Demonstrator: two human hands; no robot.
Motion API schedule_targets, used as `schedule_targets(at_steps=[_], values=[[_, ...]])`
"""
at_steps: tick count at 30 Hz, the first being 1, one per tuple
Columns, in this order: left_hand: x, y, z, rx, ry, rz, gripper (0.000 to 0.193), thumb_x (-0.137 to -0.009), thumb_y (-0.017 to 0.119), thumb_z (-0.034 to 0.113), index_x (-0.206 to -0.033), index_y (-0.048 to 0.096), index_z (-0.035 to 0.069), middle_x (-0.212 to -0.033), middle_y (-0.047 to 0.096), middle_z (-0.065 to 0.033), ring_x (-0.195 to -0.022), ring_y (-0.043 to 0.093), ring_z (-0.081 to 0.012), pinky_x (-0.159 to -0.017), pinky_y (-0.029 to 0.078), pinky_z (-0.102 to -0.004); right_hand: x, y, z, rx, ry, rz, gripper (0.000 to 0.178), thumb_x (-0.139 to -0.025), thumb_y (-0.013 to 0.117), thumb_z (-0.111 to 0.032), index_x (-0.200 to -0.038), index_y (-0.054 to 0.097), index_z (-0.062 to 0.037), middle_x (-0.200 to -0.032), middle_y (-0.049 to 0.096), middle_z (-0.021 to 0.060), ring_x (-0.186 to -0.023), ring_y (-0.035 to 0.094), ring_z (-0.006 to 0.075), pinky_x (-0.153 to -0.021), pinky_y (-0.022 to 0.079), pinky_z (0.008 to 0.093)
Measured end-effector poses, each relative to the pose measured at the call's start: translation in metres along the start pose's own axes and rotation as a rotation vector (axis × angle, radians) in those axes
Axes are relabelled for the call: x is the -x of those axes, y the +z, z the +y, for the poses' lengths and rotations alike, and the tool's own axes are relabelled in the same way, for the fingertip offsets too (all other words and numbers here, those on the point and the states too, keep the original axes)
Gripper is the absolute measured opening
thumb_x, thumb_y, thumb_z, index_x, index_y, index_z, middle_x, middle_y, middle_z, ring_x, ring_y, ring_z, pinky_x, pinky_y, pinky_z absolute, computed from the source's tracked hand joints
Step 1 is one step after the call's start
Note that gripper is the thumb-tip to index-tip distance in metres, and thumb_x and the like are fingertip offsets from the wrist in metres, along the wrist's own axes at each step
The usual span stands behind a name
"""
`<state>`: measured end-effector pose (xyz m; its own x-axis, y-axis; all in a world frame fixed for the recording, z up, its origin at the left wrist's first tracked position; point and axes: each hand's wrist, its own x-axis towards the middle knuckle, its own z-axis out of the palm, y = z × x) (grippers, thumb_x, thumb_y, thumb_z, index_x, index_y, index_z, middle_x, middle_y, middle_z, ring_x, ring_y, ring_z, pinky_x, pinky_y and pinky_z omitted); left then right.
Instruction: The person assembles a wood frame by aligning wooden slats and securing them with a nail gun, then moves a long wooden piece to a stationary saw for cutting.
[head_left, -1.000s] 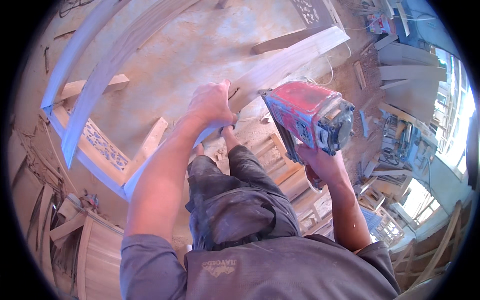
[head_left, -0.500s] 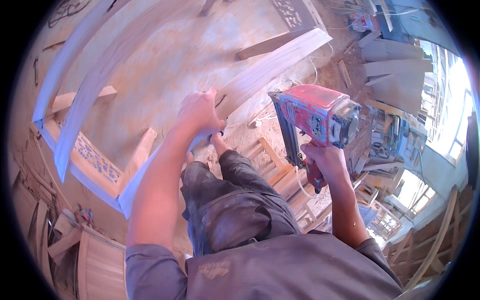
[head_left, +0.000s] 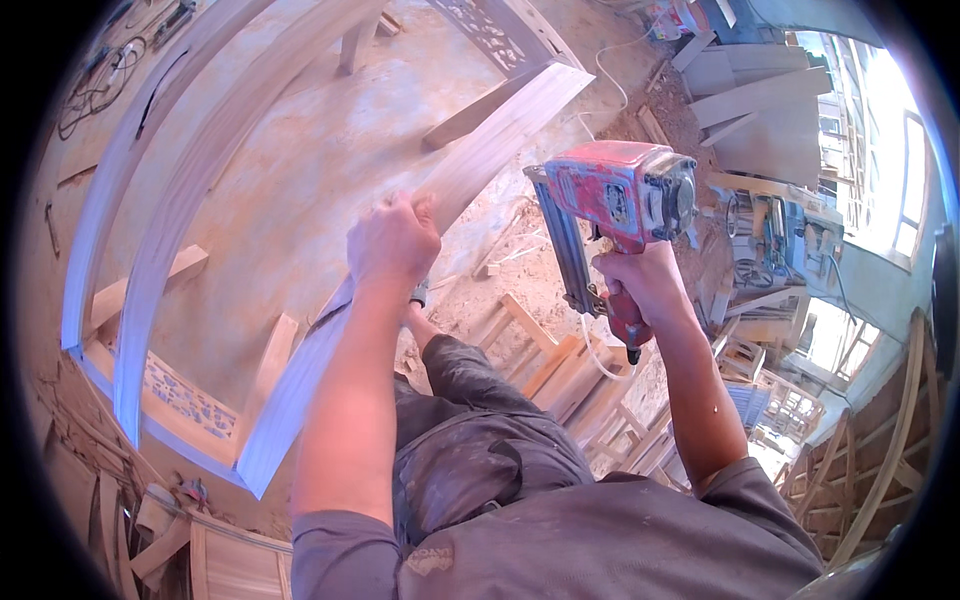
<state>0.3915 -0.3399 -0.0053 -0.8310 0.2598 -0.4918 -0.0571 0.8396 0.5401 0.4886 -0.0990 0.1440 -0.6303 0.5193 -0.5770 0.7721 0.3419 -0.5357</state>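
Lying left of the right hand (head_left: 640, 277), a board (head_left: 505, 138) touches the left hand (head_left: 393, 242).

Your left forearm (head_left: 347, 410) rises from the lower edge, leaning slightly inward, and ends in your left hand (head_left: 393, 245), its back facing up and its fingers curled into a grip. Your right forearm (head_left: 697, 390) slants up and inward to your right hand (head_left: 642, 283), which is clenched, fingers wrapped round. Both forearms are bare, and your hands are well apart, the left slightly higher in view.
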Motion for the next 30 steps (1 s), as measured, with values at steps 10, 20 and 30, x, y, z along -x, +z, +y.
schedule_targets(at_steps=[10, 20, 30], values=[[-0.006, 0.018, 0.001, -0.091, -0.029, 0.128, 0.045, -0.105, 0.041, 0.042, -0.095, 0.066, 0.005, -0.094, 0.071, -0.0219, -0.087, 0.069, -0.0435, -0.077, 0.053, -0.0534, -0.044, -0.016, -0.027, 0.047, -0.025, -0.052, 0.013, -0.075, 0.069, -0.004, -0.069, 0.058, -0.0008, -0.059, 0.055, 0.0010, -0.050, 0.051, 0.0082, -0.046, 0.040, 0.0283], [-0.007, 0.025, -0.004, -0.109, 0.026, 0.259, 0.042, -0.102, 0.049, 0.040, -0.085, 0.066, 0.005, -0.084, 0.070, -0.0195, -0.078, 0.071, -0.0383, -0.068, 0.056, -0.0493, -0.054, -0.020, -0.053, 0.166, 0.098, -0.094, 0.012, -0.077, 0.070, -0.003, -0.085, 0.062, -0.0009, -0.062, 0.054, 0.0001, -0.053, 0.051, 0.0083, -0.049, 0.041, 0.0283], [-0.008, 0.023, -0.005, -0.082, -0.006, 0.194, 0.034, -0.100, 0.051, 0.036, -0.089, 0.065, 0.007, -0.089, 0.070, -0.0179, -0.085, 0.067, -0.0408, -0.073, 0.052, -0.0524, -0.048, -0.045, -0.046, 0.003, 0.003, -0.015, 0.009, -0.079, 0.071, -0.007, -0.080, 0.062, -0.0044, -0.060, 0.054, -0.0008, -0.053, 0.049, 0.0083, -0.050, 0.037, 0.0275]])
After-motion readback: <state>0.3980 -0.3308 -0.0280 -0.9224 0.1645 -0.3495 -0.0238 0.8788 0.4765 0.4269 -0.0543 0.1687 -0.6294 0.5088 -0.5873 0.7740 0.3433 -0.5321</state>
